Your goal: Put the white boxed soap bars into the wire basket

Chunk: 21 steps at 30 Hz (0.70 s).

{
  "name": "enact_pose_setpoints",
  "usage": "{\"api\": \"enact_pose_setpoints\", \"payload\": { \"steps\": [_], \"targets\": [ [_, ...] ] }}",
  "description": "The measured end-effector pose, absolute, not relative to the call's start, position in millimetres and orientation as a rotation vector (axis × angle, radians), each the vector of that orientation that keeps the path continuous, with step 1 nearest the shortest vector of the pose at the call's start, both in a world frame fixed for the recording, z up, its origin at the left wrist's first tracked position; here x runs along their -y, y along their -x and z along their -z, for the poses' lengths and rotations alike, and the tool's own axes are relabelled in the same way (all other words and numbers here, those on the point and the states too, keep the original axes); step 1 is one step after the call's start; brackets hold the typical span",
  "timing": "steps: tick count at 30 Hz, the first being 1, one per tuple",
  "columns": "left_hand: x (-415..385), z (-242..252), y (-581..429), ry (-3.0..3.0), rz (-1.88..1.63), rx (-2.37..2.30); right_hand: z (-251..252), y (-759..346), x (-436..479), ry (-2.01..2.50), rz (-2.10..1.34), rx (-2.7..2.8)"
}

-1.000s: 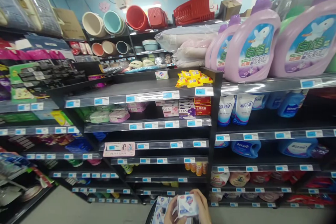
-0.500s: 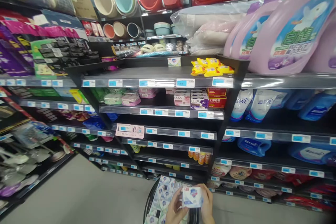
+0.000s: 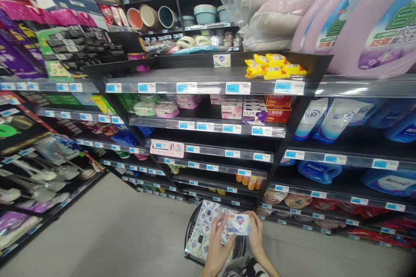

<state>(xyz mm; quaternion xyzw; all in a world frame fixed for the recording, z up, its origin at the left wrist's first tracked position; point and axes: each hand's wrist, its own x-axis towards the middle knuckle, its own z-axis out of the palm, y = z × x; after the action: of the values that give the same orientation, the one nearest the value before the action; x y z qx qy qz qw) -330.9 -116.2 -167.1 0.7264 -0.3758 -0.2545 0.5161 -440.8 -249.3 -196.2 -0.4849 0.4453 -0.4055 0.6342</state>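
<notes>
A white-and-blue soap box (image 3: pixel 238 225) is held between my two hands, above a dark basket (image 3: pixel 187 230). My left hand (image 3: pixel 218 239) grips the box at its left end, thumb along the lower edge. On the right end, the fingers of my right hand (image 3: pixel 255 230) close round the side. Under them the basket holds many similar soap boxes (image 3: pixel 205 228), packed in rows; my hands hide part of them. One more soap box (image 3: pixel 222 60) stands by itself at the back of the top shelf (image 3: pixel 195 73), beside a pile of yellow packets (image 3: pixel 274 67).
Lower shelves carry LUX soap boxes (image 3: pixel 232 109), red boxes (image 3: pixel 278 108) and orange bottles (image 3: pixel 250 181). Large lilac detergent bottles (image 3: pixel 354 30) stand at upper right, blue-white pouches (image 3: pixel 338 119) beneath. Ladles and spatulas (image 3: pixel 42 177) hang at left. Grey floor (image 3: pixel 113 225) stretches left of the basket.
The view has tilted down and come closer, so the shelves sit higher and more of my forearms shows. Both hands still hold the soap box over the basket.
</notes>
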Motion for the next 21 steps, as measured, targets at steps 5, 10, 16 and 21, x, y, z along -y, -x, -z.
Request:
{"api": "enact_pose_setpoints", "payload": {
  "steps": [5, 10, 16, 21],
  "targets": [
    [121, 154, 322, -1.896, 0.701, 1.118, 177, 440, 245, 1.344, 0.778, -0.976],
    [118, 168, 318, -1.866, 0.758, 0.998, 166, 436, 241, 1.212, 0.619, -0.849],
    [100, 188, 329, -1.211, 1.083, 0.501, 166, 426, 240, 1.094, 0.623, -0.839],
    [96, 175, 338, -1.043, 1.106, 0.348, 159, 429, 242, 1.145, 0.627, -0.887]
  ]
}}
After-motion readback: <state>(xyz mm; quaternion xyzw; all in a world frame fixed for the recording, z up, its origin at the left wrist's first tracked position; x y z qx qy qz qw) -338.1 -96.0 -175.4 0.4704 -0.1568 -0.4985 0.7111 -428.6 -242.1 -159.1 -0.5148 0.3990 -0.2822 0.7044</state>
